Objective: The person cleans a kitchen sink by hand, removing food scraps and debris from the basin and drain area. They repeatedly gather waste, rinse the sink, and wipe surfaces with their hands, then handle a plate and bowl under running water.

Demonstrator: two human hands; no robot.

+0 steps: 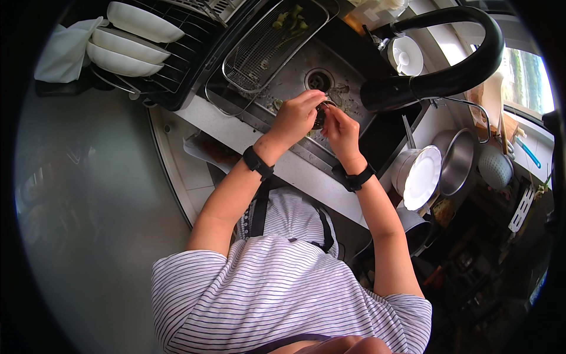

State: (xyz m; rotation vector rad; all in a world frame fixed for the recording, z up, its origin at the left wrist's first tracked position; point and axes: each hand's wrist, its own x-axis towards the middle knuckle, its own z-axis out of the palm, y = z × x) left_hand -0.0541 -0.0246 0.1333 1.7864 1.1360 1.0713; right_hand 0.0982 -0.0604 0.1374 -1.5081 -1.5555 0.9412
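Observation:
Over the sink basin [292, 84], both hands meet at a small round metal sink strainer [319, 118]. My left hand [298, 114] grips its left side, and the fingers of my right hand [341, 128] pinch its right edge. Fingers cover part of the strainer, so its inside is only partly seen. Just beyond my fingertips is the uncovered drain hole [319, 81]. Wet food scraps [340, 95] lie on the basin floor around it.
A wire mesh basket [265, 57] holding green vegetable scraps [289, 20] sits across the sink's left part. The black faucet [442, 82] arches at right. White bowls [128, 51] stand in a dish rack at left. Plates [422, 177] and a steel pot [455, 163] crowd the right.

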